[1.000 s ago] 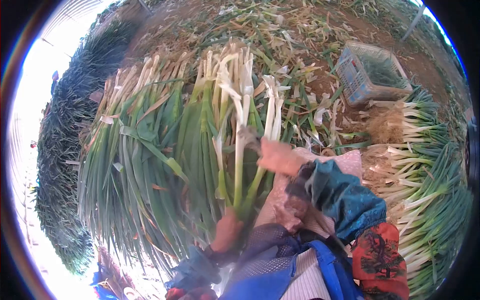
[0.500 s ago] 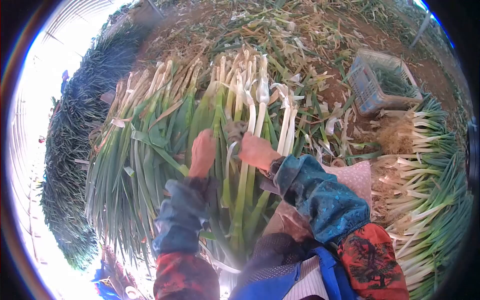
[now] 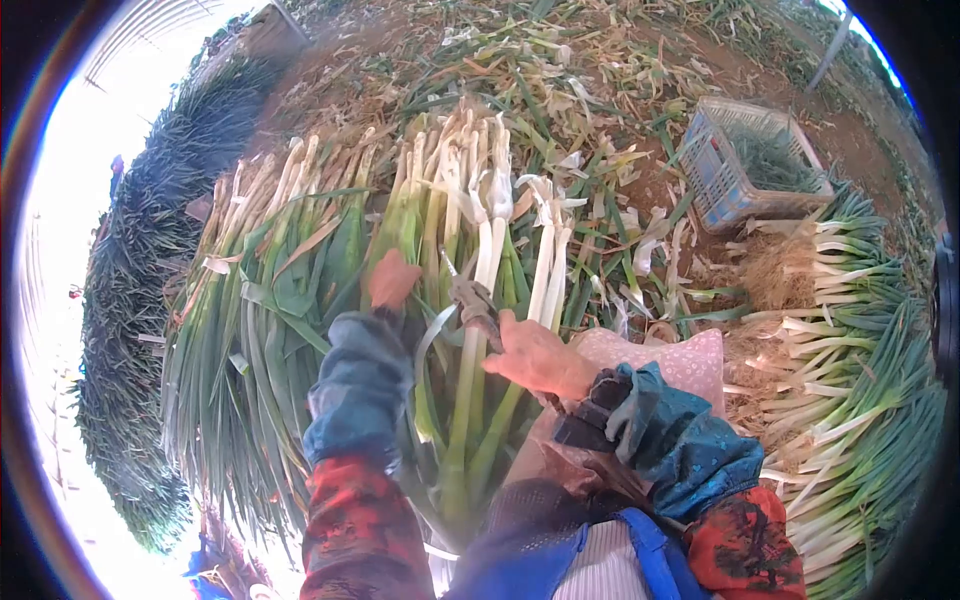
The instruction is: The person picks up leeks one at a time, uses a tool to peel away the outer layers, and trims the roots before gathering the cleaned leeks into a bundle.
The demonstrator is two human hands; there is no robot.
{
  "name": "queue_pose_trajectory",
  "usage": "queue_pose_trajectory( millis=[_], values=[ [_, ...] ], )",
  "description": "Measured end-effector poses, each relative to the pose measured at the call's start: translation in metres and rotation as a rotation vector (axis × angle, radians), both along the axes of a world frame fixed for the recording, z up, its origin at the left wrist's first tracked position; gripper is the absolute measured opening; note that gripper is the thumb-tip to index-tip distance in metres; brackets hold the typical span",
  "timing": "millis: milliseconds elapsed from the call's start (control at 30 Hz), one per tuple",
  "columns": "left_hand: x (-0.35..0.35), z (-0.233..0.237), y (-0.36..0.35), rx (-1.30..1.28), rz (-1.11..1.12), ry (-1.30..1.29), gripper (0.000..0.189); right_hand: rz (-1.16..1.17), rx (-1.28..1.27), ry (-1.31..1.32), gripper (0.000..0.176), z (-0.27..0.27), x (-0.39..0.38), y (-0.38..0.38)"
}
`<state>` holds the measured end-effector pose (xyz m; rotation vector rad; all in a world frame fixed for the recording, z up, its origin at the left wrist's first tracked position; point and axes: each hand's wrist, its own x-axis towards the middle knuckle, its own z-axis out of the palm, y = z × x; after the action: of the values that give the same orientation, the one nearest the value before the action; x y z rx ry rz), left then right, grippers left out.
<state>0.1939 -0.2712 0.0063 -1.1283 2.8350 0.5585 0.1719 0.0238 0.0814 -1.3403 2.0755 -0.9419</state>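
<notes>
A thick pile of long green onions [image 3: 270,330] lies in front of me, root ends away from me and leaves towards me. My left hand [image 3: 393,280] is closed among the stalks in the middle, seemingly round a green onion; its fingertips are hidden. Just to its right, my right hand [image 3: 540,352] grips a grey tool with a thin pale nozzle, apparently an air blow gun [image 3: 472,298]. Its tip lies over the stalks, near several peeled white stems [image 3: 488,250]. A dark part hangs below my right wrist.
A grey plastic crate [image 3: 728,190] with greens inside stands at the back right. Rooted green onions [image 3: 850,400] are stacked along the right, beside a pink patterned cushion or cloth [image 3: 655,360]. Leaf scraps [image 3: 570,90] litter the ground behind. More dark greens [image 3: 140,310] line the left.
My right hand has moved down and to the right with the tool, now showing its nozzle. My left hand has shifted slightly left. The whole view has shifted a little.
</notes>
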Motion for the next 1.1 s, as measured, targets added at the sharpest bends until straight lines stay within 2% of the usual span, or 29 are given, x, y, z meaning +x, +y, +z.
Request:
queue_pose_trajectory(
  millis=[200,267,300,333,433,533,567,667,767,867,933,967,1100],
  values=[
    [0.113,0.024,0.037,0.188,-0.103,0.151,0.041,0.14,0.108,-0.118,0.052,0.004,0.046,0.007],
    [0.135,0.033,0.064,0.284,-0.076,0.201,0.046,0.158,-0.023,0.091,0.033,-0.01,0.047,0.002],
    [0.144,0.037,0.077,0.333,-0.059,0.219,0.05,0.139,-0.049,0.144,0.033,-0.016,0.045,0.0],
    [0.149,0.04,0.088,0.381,-0.047,0.242,0.053,0.118,-0.074,0.197,0.033,-0.02,0.043,-0.002],
    [0.163,0.043,0.108,0.423,0.02,0.22,0.062,0.007,-0.045,0.158,0.056,-0.025,0.046,0.006],
    [0.174,0.043,0.123,0.362,0.038,0.194,0.067,0.077,0.198,-0.068,0.064,-0.003,0.066,0.029],
    [0.176,0.043,0.128,0.327,0.029,0.202,0.068,0.07,0.189,-0.003,0.048,0.005,0.072,0.033],
    [0.187,0.053,0.141,0.368,0.066,0.187,0.068,0.03,0.08,0.033,0.043,-0.003,0.063,0.031],
    [0.198,0.065,0.157,0.46,0.052,0.247,0.07,-0.029,-0.065,0.112,0.05,-0.038,0.041,0.002],
    [0.201,0.087,0.172,0.632,0.14,0.218,0.071,-0.147,0.14,0.023,0.043,-0.031,0.022,-0.039],
    [0.209,0.09,0.177,0.708,0.193,0.179,0.071,-0.157,0.174,0.057,0.041,-0.036,0.014,-0.054],
    [0.221,0.069,0.175,0.582,0.128,0.245,0.073,-0.163,0.193,0.073,0.039,-0.04,0.011,-0.058],
    [0.222,0.08,0.184,0.677,0.184,0.339,0.071,-0.133,0.233,0.01,0.039,-0.031,0.009,-0.06]
  ],
)
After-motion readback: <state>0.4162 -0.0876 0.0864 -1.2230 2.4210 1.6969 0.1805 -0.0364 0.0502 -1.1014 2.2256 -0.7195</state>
